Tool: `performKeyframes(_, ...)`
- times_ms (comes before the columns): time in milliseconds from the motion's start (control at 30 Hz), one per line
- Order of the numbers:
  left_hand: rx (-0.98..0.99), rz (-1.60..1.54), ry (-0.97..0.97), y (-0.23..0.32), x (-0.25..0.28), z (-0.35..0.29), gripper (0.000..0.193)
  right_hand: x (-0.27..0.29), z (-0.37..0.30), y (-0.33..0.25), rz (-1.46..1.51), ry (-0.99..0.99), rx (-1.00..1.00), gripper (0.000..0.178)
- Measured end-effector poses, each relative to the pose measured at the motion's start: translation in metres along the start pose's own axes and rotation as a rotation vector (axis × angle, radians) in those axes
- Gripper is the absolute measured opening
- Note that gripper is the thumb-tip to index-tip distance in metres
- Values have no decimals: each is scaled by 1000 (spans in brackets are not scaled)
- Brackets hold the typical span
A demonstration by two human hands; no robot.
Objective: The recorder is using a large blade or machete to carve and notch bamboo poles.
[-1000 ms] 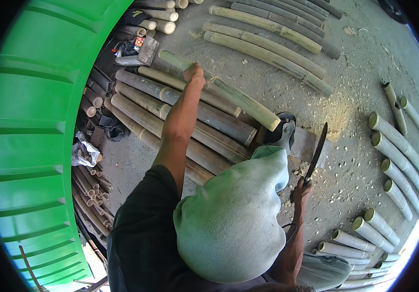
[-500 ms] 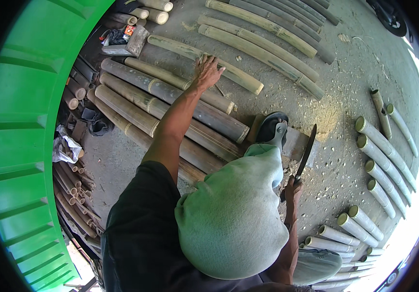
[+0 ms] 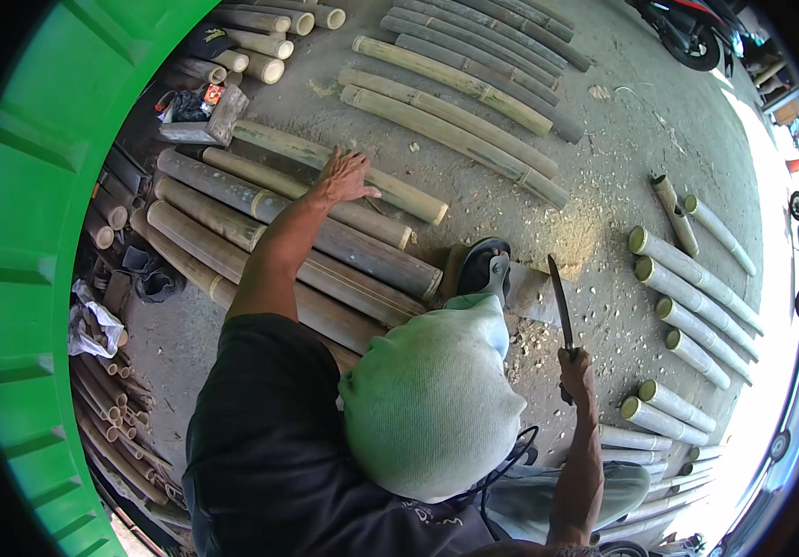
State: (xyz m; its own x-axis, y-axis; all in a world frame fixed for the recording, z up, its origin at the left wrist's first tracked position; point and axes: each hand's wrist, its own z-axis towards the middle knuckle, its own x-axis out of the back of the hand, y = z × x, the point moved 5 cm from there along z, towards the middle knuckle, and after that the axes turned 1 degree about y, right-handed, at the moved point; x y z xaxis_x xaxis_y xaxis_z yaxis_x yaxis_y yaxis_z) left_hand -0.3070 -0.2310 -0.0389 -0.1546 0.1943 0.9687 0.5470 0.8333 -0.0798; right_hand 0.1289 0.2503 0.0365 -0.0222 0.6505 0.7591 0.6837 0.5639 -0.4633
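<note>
My left hand [image 3: 344, 174] is stretched out over a pale greenish bamboo pole [image 3: 409, 198], palm down and fingers spread. Its fingers lie over the pole's middle; whether they press on it I cannot tell. In my right hand [image 3: 577, 371] is a machete [image 3: 562, 302], gripped by its dark handle, with the long dark blade pointing away from me. The blade is beside a flat board [image 3: 534, 295] on the floor and touches no bamboo. Between my arms, a pale cloth head covering [image 3: 432, 408] hides part of the floor.
Thick bamboo poles [image 3: 344, 237] lie side by side under my left arm. More rows lie at the far side [image 3: 455, 130] and right [image 3: 696, 269]. Shavings [image 3: 576, 246] litter the floor near a sandalled foot [image 3: 485, 266]. A green ribbed metal wall [image 3: 28, 278] stands left; a motorcycle [image 3: 692, 42] is far right.
The whole view has shifted, so things sit further left and lower. My right hand has moved to the right, and the machete's blade now leans left instead of right. The left hand stays over the same pole.
</note>
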Motion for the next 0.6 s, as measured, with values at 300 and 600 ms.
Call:
performKeyframes(300, -16, -213, -207, 16, 30, -2, 69, 165, -62, -6, -323, 148, 122, 31)
performKeyframes(600, 53, -223, -86, 47, 7, 28, 58, 215, -79, 7, -153, 327, 94, 24)
